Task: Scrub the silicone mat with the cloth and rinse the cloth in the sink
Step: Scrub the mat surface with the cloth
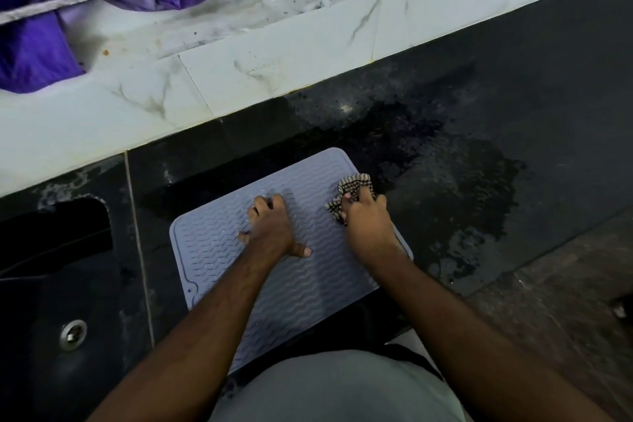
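Pale lilac silicone, ridged in a wavy pattern: this is the mat point(239, 271), lying flat on a black stone counter point(513, 113) directly in front of you, its near edge hanging a little over the counter's front. A dark sink point(51, 284) with a metal drain sits to your left, just beside the mat.

Your right hand point(368, 226) grips a bunched checked cloth point(352, 187) against the mat's far right corner, fingers curled round it, knuckles up, forearm reaching in from the lower right. Your left hand point(272, 228) holds nothing; it presses down on the middle of the mat, fingers bent at the knuckles with the tips on the ridges and the thumb spread toward you.

To scrub well, keep that left hand bearing down so the mat cannot slide on the wet counter, where a puddle point(462, 188) spreads to the right. Work the cloth along the grooves rather than across them, so it reaches into the channels. The middle and left side look likely to need passes too, and the rinse in the sink is not yet done.
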`<state>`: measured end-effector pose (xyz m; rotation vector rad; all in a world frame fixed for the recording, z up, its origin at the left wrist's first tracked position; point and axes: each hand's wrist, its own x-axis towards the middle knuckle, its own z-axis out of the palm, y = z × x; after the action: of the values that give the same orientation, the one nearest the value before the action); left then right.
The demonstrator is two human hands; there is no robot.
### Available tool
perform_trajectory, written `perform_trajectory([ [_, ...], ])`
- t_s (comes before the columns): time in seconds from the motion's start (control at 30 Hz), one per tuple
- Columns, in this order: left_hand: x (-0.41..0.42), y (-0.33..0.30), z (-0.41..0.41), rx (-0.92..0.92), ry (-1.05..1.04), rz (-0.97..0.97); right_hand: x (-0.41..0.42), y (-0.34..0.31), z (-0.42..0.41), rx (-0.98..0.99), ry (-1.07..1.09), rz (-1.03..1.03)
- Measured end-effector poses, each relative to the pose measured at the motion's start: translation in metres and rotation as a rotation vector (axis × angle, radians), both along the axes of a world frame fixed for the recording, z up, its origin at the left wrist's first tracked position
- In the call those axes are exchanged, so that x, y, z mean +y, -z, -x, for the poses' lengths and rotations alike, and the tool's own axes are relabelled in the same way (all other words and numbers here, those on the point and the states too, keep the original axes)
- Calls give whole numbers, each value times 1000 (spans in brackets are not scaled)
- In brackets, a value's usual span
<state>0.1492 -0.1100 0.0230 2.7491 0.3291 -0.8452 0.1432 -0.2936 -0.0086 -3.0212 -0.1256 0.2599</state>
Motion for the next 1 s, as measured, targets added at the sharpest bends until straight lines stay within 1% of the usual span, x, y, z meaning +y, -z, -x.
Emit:
perform_trajectory([
  [0.13,2,2,2,-10,-25,46,-9,-15,-26,119,-26,-55],
  [0.27,5,6,7,-52,-32,108,-14,-23,-10,49,56,-173],
  [0.37,9,11,10,-85,-26,134,-12,-30,3,66,154,-309],
  [0.47,12,14,10,-97,-34,141,-13,-35,21,37,188,-400],
  [0.6,12,18,10,-124,-30,143,-9,-18,48,19,163,-391],
  [0.77,15,25,16,-171,-25,178,-1,-6,43,26,155,-270],
  [0.83,18,30,23,-220,-13,226,-2,-10,43,29,120,-272],
  [0.9,23,34,36,-319,2,326,-3,-16,44,-30,90,-315],
  [0.93,27,37,43,-383,-1,384,0,-20,46,-60,76,-349],
  [1.0,36,41,59,-474,-7,469,13,-26,52,-51,39,-453],
])
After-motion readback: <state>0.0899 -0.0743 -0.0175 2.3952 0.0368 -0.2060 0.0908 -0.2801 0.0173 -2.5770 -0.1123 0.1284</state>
